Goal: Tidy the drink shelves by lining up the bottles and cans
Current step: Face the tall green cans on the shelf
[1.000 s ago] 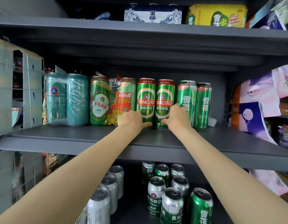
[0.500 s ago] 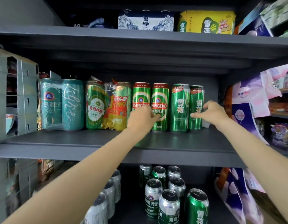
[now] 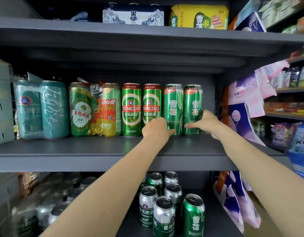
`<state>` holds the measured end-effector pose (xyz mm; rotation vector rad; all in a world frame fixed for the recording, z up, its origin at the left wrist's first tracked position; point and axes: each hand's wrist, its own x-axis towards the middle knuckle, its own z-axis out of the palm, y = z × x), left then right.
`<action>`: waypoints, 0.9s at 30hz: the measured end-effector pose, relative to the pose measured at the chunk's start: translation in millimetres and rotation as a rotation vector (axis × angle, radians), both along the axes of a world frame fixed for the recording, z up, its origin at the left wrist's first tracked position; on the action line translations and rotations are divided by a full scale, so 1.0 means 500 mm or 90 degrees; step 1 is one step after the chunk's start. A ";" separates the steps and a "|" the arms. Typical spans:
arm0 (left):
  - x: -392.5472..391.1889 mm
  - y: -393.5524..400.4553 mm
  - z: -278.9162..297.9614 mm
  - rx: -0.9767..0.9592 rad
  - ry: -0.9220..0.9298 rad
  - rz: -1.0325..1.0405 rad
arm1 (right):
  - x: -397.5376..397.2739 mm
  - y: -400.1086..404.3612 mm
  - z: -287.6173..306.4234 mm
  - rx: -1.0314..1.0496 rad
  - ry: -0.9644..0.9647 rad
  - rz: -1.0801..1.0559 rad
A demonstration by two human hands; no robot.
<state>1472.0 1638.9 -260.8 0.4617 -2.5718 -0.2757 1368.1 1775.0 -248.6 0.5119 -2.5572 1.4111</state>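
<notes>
Both hands are up at the middle shelf (image 3: 103, 151). Left hand (image 3: 156, 128) sits at the foot of the two green Snow beer cans (image 3: 173, 106), thumb stretched across the nearer can's base, fingers hidden behind it, so how far they curl I cannot tell. Right hand (image 3: 205, 122), at three o'clock of the pair, wraps the right-hand can low down, thumb laid across its front. The pair stands upright, touching, just beside the two Tsingtao cans (image 3: 131, 108). Further toward nine o'clock: a shrink-wrapped green and gold pack (image 3: 94, 110), then a teal wrapped pack (image 3: 41, 108). Down at six o'clock, loose cans (image 3: 164, 209) cluster on the lower shelf. Up at twelve, a black-and-white carton (image 3: 133, 16) and a yellow Snow case (image 3: 199, 17).
</notes>
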 end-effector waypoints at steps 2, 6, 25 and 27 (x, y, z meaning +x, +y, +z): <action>-0.004 -0.003 0.002 0.006 -0.004 0.003 | 0.005 0.005 -0.005 -0.017 -0.007 0.010; -0.009 -0.002 0.002 -0.011 -0.016 0.044 | 0.011 0.004 -0.009 -0.021 0.005 0.021; -0.018 -0.003 -0.005 -0.004 0.002 0.035 | 0.036 -0.013 -0.005 0.088 0.072 -0.079; -0.017 -0.006 -0.004 -0.008 -0.011 0.021 | 0.039 -0.012 -0.004 0.102 0.070 -0.079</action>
